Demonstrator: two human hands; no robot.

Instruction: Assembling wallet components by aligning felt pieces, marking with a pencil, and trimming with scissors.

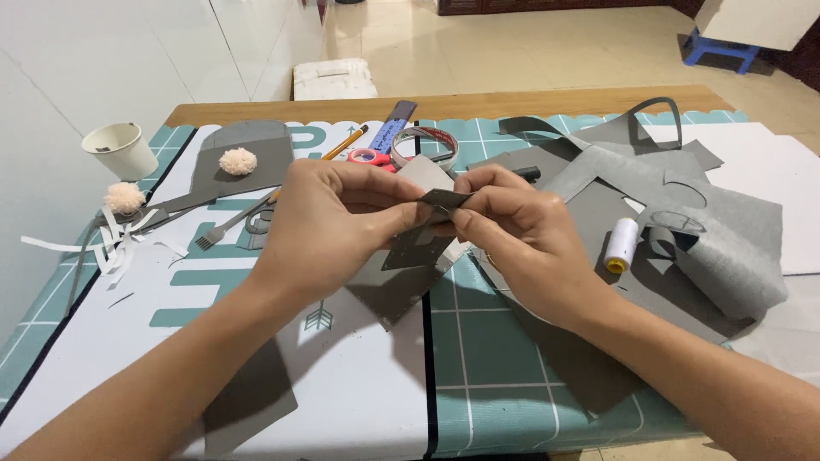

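Left hand (pixel 329 218): fingers pinched shut on small dark grey felt piece (pixel 444 200), thumb on top. Right hand (pixel 512 226): also pinched closed on same piece (opp. edge). Both forearms angle in from bottom corners, wrists raised above table (pixel 478 358). Piece: folded, dark, held mid-air over larger grey felt sheet (pixel 401 282). Nearby: thread spool (pixel 621 245), scissors (pixel 373 158).
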